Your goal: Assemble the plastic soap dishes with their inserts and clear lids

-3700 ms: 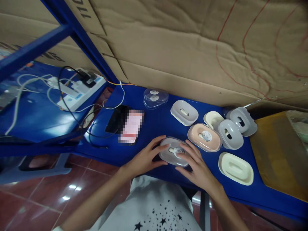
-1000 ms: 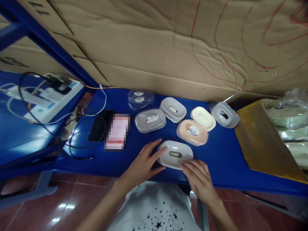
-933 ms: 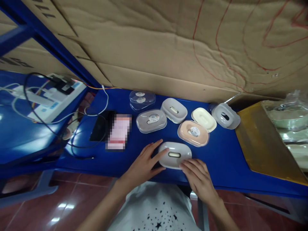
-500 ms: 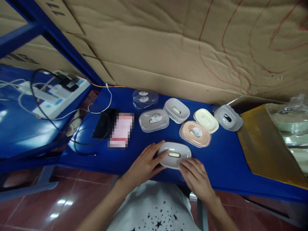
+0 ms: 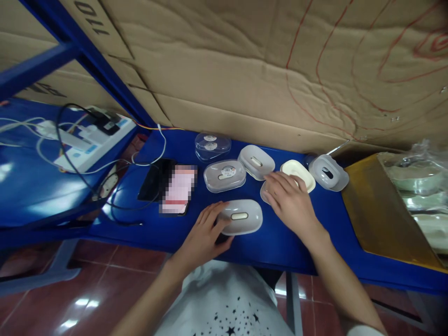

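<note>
Blue tabletop [image 5: 273, 238] bears a grey dish [image 5: 243, 225], cardboard [image 5: 224, 70] behind, tiles [image 5: 91, 275] below.

Grey dish at the near edge [image 5: 245, 227] looks smooth, glossy plastic from here, clear lids [image 5: 213, 151] thin shiny plastic, blue tabletop [image 5: 283, 252] smooth, cardboard wall [image 5: 217, 70] matt and creased, star-print shirt [image 5: 217, 289] soft matt cloth, floor tiles [image 5: 94, 266] glossy.
</note>
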{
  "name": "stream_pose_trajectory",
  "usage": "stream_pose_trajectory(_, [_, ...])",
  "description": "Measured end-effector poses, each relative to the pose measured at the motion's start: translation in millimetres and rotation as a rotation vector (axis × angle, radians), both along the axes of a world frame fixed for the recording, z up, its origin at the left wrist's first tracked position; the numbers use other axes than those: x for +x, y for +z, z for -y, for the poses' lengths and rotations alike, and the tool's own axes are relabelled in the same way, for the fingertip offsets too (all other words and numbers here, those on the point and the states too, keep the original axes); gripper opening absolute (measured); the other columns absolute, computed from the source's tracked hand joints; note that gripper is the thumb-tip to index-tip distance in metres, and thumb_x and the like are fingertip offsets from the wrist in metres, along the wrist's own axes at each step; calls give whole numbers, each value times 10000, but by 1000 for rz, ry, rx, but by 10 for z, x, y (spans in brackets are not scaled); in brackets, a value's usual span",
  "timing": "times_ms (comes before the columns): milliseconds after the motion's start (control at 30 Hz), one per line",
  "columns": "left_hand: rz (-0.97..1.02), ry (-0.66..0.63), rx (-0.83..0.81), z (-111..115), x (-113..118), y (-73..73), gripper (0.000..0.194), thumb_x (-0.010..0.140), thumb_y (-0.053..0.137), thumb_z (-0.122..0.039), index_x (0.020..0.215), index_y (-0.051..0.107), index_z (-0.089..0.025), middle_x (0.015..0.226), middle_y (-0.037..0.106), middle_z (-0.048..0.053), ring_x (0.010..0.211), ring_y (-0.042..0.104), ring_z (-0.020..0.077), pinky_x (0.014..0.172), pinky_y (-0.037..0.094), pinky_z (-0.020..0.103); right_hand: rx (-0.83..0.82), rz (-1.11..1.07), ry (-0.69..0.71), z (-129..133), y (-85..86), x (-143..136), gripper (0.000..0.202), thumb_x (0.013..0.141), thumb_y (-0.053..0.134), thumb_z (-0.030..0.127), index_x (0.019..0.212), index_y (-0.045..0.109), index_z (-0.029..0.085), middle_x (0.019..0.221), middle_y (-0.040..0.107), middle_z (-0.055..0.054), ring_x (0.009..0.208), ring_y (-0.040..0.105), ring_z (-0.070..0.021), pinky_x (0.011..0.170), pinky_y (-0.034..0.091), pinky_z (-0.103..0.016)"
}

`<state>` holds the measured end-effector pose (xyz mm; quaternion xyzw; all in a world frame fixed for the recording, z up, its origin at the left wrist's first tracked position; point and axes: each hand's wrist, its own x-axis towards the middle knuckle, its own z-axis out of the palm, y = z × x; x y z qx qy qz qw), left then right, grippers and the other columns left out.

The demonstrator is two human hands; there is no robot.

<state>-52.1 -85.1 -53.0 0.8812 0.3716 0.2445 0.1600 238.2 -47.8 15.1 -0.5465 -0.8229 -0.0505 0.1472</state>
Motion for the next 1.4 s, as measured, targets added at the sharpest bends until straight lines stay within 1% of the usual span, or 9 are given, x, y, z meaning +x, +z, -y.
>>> stream_pose_trajectory(133, [-2,21,-10,39,-77,14,254,962,691,-151,1190,588,-196,1607,473,190,1538,461,374,1231,451,599,-190,158,-84,-625,-7,-231,480,1093,557,346,1500,583,91,1485,661,-222,1367,609,-367,1120,409,-525])
stream_pose_trajectory(233, [8,38,-25,76,-127,-2,252,974,681,-157,1201,582,-204,1613,472,187,1554,456,365,1233,452,586,-280,212,-122,-829,-79,-294,404,1053,610,291,1402,659,92,1383,714,-234,1274,655,-384,1046,451,-525])
stream_pose_trajectory(467, [47,15,-44,-27,-60,-23,212,963,688,-168,1150,598,-213,1630,469,182,1553,463,361,1230,456,592,-308,163,-142,-776,-99,-79,416,1076,572,304,1460,634,155,1531,647,-153,1372,617,-325,1095,472,-457])
stream_pose_trajectory(767, [-30,-45,-47,-185,70,-9,243,940,799,-236,1123,641,-210,1632,448,177,1506,484,373,1196,472,609,-230,-84,-82,-531,-193,181,500,1097,541,438,1534,587,199,1586,600,-143,1473,551,-332,1188,426,-546])
stream_pose_trajectory(933, [-33,-41,-66,-191,98,13,219,958,785,-259,1123,650,-210,1646,448,171,1484,505,373,1189,468,616,-244,-57,-46,-621,-246,177,466,1087,558,405,1502,617,202,1524,653,-154,1431,587,-333,1155,441,-559])
stream_pose_trajectory(1033, [-21,-29,-69,-178,83,5,206,956,780,-249,1110,647,-216,1650,457,160,1479,516,363,1192,463,611,-246,-56,-33,-688,-182,142,453,1099,531,407,1490,624,198,1527,651,-147,1415,595,-329,1144,452,-542])
stream_pose_trajectory(1167, [20,-7,-55,-164,39,-19,224,948,786,-235,1116,639,-224,1628,483,162,1473,524,352,1169,488,588,-216,-2,110,-911,47,-181,438,1105,525,349,1497,614,176,1555,627,-145,1431,573,-328,1157,440,-509])
stream_pose_trajectory(1267, [8,-2,-34,-153,24,-19,226,958,775,-235,1130,629,-218,1630,472,181,1476,520,359,1174,477,604,-223,7,279,-1313,193,-648,433,1109,527,300,1519,583,171,1571,613,-123,1449,555,-298,1187,411,-480])
stream_pose_trajectory(1400, [-38,28,-32,-78,-13,-1,241,955,776,-228,1132,614,-219,1640,461,188,1489,507,374,1187,456,646,-361,31,300,-1954,153,-1194,565,1030,687,317,1557,524,194,1626,540,-138,1485,504,-323,1200,400,-502])
